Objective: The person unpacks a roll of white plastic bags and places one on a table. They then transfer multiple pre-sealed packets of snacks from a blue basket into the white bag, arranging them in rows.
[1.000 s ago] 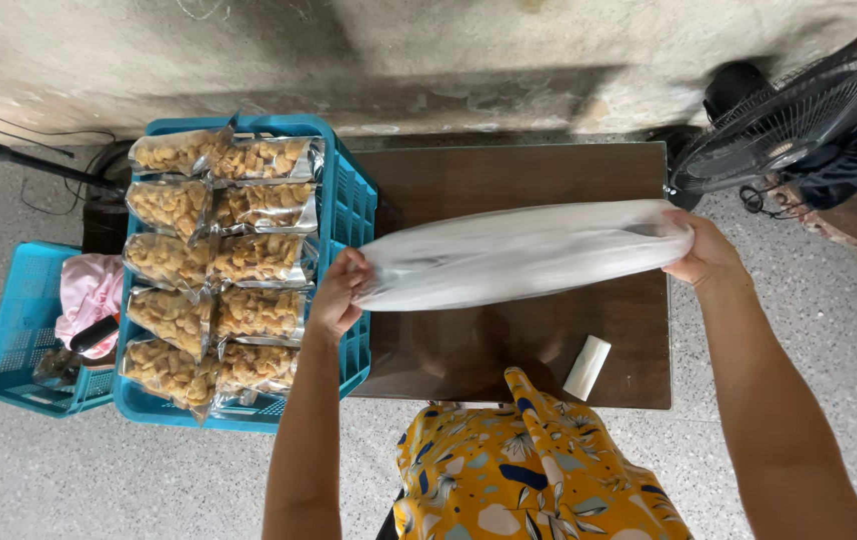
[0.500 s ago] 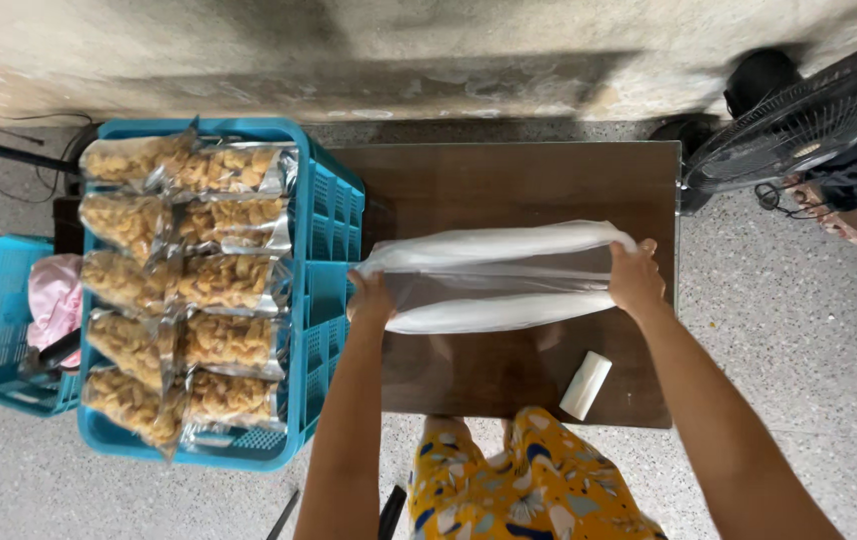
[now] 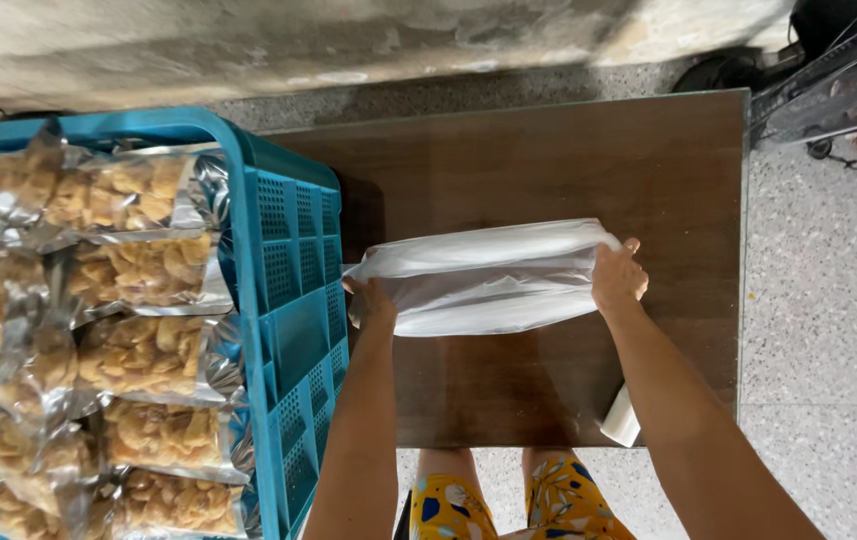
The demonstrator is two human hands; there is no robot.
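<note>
Left hand (image 3: 374,303) and right hand (image 3: 617,278) grip clear plastic bag (image 3: 489,275)

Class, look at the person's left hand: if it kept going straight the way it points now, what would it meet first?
Probably only bare table, then the wall; the left hand grips the plastic bag, though height is unclear.

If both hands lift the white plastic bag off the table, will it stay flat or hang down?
The plastic bag looks thin and creased, so it probably sags between the left hand and right hand. It seems light, likely empty.
</note>
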